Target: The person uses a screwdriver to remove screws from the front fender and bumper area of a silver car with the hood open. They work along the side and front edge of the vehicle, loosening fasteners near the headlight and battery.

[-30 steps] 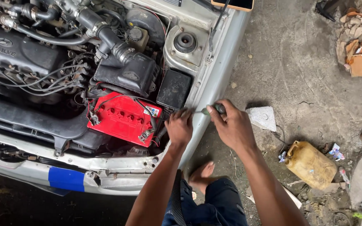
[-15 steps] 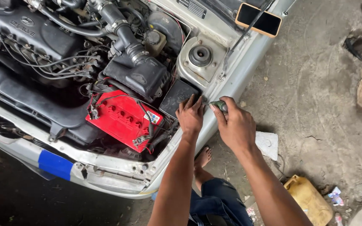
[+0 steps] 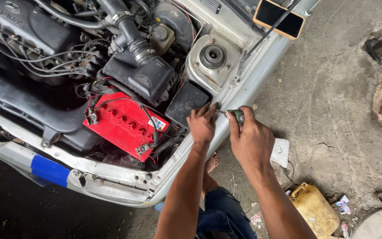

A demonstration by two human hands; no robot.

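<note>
A green-handled screwdriver [image 3: 237, 115] sits at the silver fender edge [image 3: 244, 90] of the open engine bay, gripped in the closed right hand [image 3: 250, 137]. The left hand [image 3: 203, 124] rests fingers spread, holding nothing, beside a black box [image 3: 184, 102], near the red battery [image 3: 122, 124].

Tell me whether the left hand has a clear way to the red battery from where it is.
Probably yes. The left hand rests at the fender edge beside the black box, and the red battery lies just beyond with its top uncovered; only thin cables cross it.
</note>
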